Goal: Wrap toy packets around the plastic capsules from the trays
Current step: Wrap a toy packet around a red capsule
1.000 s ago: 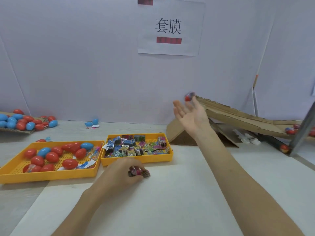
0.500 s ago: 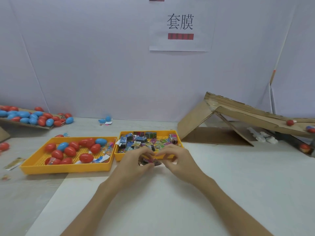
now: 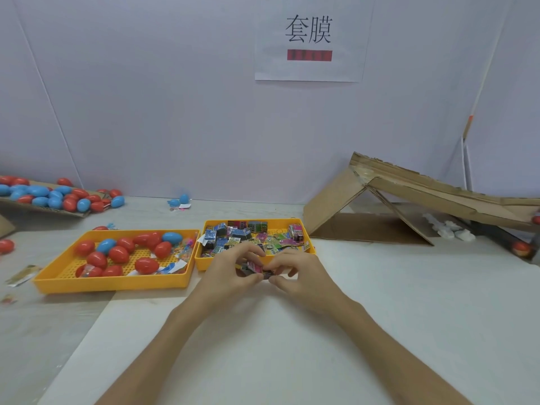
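Observation:
A small pink and dark toy packet [image 3: 257, 269] is held just above the table, in front of the right-hand tray. My left hand [image 3: 230, 273] pinches its left end and my right hand [image 3: 298, 273] pinches its right end. Behind my hands a yellow tray [image 3: 304, 226] holds several coloured toy packets [image 3: 242, 233]. To its left a larger yellow tray [image 3: 111, 283] holds several red and blue plastic capsules [image 3: 118, 254]. No capsule shows in either hand.
A cardboard ramp [image 3: 423, 185] slopes down to the right at the back right, with red capsules [image 3: 521, 248] at its foot. A cardboard sheet with several more capsules [image 3: 55, 197] lies at the back left. Loose wrappers [image 3: 22, 274] lie by the left edge.
My right hand came down from the top of the ramp and joined my left hand on the packet. A capsule rolled down the ramp. My view shifted left.

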{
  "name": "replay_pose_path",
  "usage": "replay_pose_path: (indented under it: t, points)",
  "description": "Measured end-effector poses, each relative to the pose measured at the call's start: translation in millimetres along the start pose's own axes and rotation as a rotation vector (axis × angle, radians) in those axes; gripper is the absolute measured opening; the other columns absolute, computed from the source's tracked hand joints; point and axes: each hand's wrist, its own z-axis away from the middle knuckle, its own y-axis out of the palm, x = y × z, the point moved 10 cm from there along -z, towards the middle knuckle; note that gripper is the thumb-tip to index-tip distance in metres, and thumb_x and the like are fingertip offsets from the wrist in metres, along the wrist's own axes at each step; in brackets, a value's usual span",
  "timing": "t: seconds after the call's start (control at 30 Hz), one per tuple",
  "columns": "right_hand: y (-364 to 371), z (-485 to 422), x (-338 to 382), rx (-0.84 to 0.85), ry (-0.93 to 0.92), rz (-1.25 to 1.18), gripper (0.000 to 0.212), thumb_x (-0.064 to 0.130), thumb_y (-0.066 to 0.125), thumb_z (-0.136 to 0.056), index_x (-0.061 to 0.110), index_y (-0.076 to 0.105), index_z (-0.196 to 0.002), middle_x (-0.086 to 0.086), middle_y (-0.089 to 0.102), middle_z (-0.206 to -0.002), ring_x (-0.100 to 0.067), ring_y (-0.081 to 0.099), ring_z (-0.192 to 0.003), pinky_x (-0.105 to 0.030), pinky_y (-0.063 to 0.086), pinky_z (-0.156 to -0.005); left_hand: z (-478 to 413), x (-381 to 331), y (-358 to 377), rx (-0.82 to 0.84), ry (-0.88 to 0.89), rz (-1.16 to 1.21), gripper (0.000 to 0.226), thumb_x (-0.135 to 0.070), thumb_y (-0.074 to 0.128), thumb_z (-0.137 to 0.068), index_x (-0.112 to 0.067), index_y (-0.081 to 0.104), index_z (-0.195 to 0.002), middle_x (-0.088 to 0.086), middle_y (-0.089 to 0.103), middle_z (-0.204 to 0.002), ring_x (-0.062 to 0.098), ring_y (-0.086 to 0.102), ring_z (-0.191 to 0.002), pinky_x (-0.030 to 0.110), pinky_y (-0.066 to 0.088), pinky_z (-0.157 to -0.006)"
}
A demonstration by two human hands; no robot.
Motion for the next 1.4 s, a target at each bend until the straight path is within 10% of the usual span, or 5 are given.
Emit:
replay_pose_path:
  t: [0.4,1.4]
  points:
    - [3.2,-2.0,-6.2,0.005,0.017,-0.011,0.014,-0.004,0.074,-0.076,0.008,0.075,-0.081,-0.005,0.071,-0.089,-0.013,0.067,-0.078,-0.036,0.057,-0.072,1.8,-4.2,7.7,0.068,0.003,-0.038,0.032,-0.006,0.078,-0.082,-0.022,0.068,-0.107,-0.007,0.071,-0.096,0.001,0.064,-0.095,0.015,0.051,-0.074]
    - [11.0,-1.2,-4.5,0.072,0.01,0.056,0.014,0.007,0.071,-0.08,0.021,0.075,-0.079,0.013,0.062,-0.087,-0.008,0.061,-0.072,-0.009,0.039,-0.064,1.5,0.9,22.0,0.194,-0.013,-0.06,0.031,-0.002,0.075,-0.086,-0.019,0.066,-0.11,-0.004,0.07,-0.099,0.007,0.064,-0.093,0.031,0.055,-0.084]
